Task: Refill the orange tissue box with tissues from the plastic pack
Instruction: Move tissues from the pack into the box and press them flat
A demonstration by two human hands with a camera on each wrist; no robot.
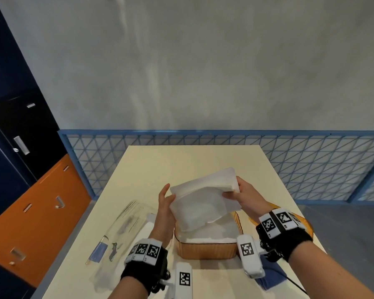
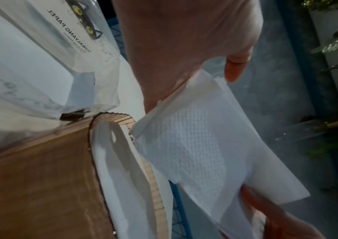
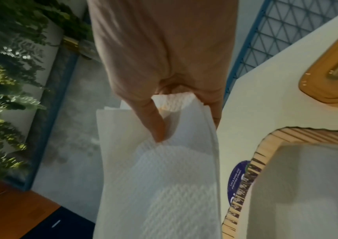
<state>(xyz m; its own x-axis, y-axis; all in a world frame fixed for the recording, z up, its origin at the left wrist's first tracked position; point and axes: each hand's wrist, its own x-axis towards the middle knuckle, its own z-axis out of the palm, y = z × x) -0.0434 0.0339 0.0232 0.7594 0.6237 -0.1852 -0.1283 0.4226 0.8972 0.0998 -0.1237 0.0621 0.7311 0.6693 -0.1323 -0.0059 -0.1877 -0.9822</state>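
Note:
A stack of white tissues (image 1: 201, 201) (image 2: 200, 145) (image 3: 164, 177) hangs tilted just above the open orange tissue box (image 1: 205, 251) (image 2: 41, 177) (image 3: 245, 194). More white tissues (image 1: 212, 234) (image 3: 307, 186) lie inside the box. My right hand (image 1: 242, 193) (image 3: 164, 100) pinches the stack's right end, thumb on top. The left end sits in my left hand (image 1: 166, 201) (image 2: 184, 40), thumb at its edge and fingers hidden behind it. The clear plastic pack (image 1: 125, 229) (image 2: 41, 56) lies to the left of the box.
The box's orange lid (image 1: 304, 225) (image 3: 331, 77) lies at the table's right edge. A blue cloth-like item (image 1: 270, 275) sits near the front right. The cream table (image 1: 181, 165) is bare beyond the hands. A blue mesh fence (image 1: 311, 165) runs behind it.

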